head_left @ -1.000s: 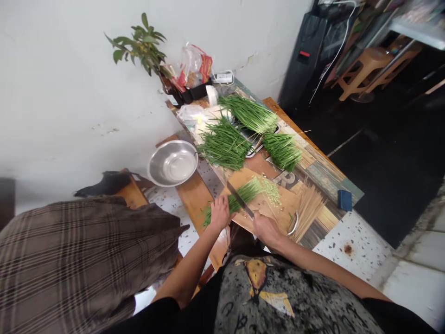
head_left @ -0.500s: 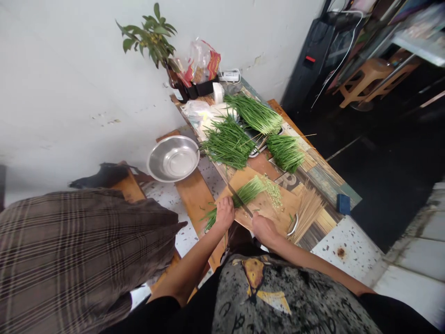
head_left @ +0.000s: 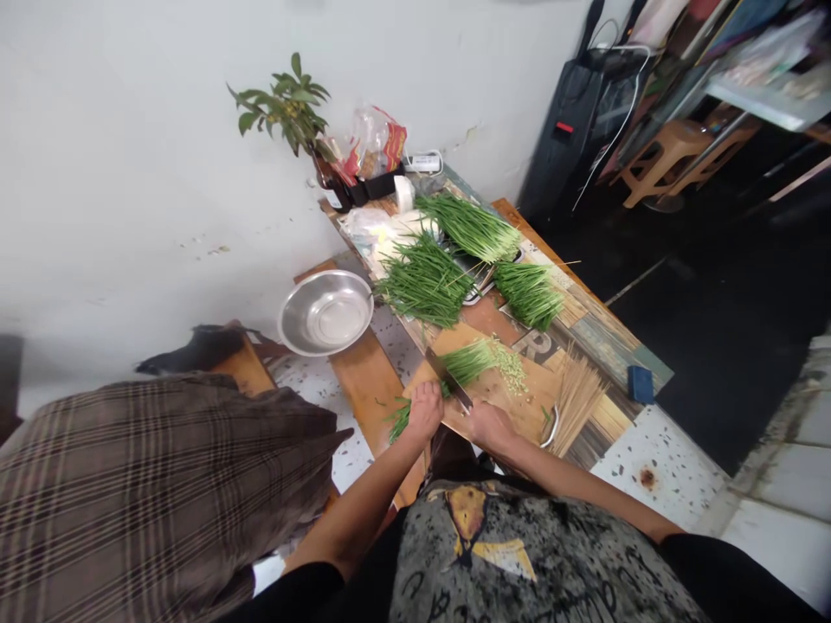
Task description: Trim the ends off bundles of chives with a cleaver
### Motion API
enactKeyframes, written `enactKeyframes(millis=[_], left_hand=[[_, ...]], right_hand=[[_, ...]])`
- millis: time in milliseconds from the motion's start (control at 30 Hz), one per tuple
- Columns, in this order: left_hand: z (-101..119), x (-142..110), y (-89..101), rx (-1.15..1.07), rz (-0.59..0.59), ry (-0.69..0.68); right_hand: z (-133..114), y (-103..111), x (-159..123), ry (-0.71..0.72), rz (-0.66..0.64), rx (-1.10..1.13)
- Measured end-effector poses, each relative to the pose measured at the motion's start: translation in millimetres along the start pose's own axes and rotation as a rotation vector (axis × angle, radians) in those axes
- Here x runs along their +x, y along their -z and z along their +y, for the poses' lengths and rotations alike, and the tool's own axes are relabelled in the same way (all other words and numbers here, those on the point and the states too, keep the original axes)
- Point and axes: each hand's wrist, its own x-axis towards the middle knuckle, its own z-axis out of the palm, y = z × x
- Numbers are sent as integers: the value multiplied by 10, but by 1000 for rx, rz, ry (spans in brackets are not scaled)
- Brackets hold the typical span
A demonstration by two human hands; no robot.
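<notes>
My left hand [head_left: 425, 408] is closed over a bundle of green chives [head_left: 464, 362] and presses it onto a wooden cutting board [head_left: 499, 400]. My right hand [head_left: 488, 424] is wrapped round the handle of a knife [head_left: 447, 380], whose blade lies across the chives right beside my left fingers. A small heap of cut pale green pieces [head_left: 508, 364] lies on the board just past the bundle's end.
Three more chive piles [head_left: 425, 281] lie farther back on the table. A steel bowl [head_left: 325, 312] sits at the left, a bundle of bamboo skewers [head_left: 575, 396] at the right. A person in a plaid garment [head_left: 149, 484] is close on my left. A potted plant [head_left: 289, 104] stands by the wall.
The view has shifted a little. My left hand slid back along the chive bundle toward me, and the knife followed it.
</notes>
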Motion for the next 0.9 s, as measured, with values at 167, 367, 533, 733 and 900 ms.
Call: enactKeyframes(millis=[167, 367, 533, 733, 900], left_hand=[[-171, 47, 240, 24, -19, -26], [-564, 543, 1077, 113, 32, -163], [-541, 1556, 1878, 242, 108, -528], [-398, 2695, 1974, 322, 104, -670], [-407, 3090, 1618, 333, -124, -727]], right_hand=[[138, 9, -19, 48, 56, 69], [339, 129, -227, 142, 134, 202], [619, 174, -439, 175, 203, 296], [907, 20, -560, 63, 322, 441], [1019, -77, -623, -125, 467, 515]])
